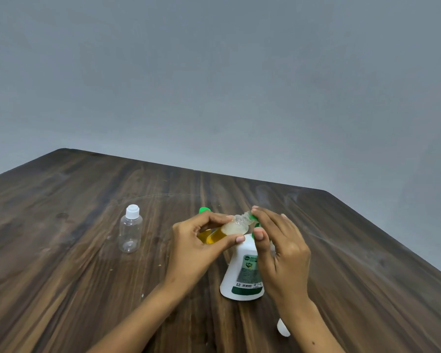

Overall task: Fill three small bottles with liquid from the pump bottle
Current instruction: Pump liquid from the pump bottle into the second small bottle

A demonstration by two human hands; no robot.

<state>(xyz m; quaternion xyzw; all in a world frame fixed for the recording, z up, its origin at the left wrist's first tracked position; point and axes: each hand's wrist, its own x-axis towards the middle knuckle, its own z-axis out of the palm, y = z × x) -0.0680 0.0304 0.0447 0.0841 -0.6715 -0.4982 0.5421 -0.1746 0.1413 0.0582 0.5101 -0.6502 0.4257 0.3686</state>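
Left hand (pixel 196 248) fingers pinch tilted small bottle (pixel 229 229); right hand (pixel 278 248) fingers grip its green cap (pixel 253 217).

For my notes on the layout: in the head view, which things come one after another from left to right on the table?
Empty capped bottle → left hand → small bottle with yellow liquid held tilted → right hand.

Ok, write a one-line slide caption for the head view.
Left hand tilts a small bottle of yellow liquid against the pump bottle nozzle; right hand works the pump.
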